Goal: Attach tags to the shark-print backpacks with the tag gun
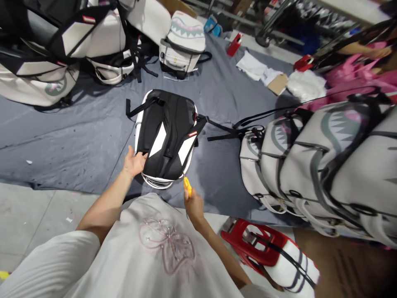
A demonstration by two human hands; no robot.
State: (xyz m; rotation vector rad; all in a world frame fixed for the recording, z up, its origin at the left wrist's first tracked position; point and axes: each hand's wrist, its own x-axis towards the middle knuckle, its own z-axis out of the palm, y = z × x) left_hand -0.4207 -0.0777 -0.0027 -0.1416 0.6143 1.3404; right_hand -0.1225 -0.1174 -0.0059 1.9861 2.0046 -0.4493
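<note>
A backpack point(167, 136) lies on a floor sheet point(77, 136), a tool point(187, 186) at its near edge; a row of backpacks point(310, 161) stands to its right, a pile point(62, 45) behind left, a stool point(257, 246) near right

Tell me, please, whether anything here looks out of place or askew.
The red stool by the right hand, which holds a yellow-handled tool, seems tipped on its side. The backpack under the left hand lies face down, straps trailing loose.

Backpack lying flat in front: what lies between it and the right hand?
Head view: only the yellow-handled tool, gripped in the right hand, its tip near the bottom edge of the backpack, over grey sheet.
</note>
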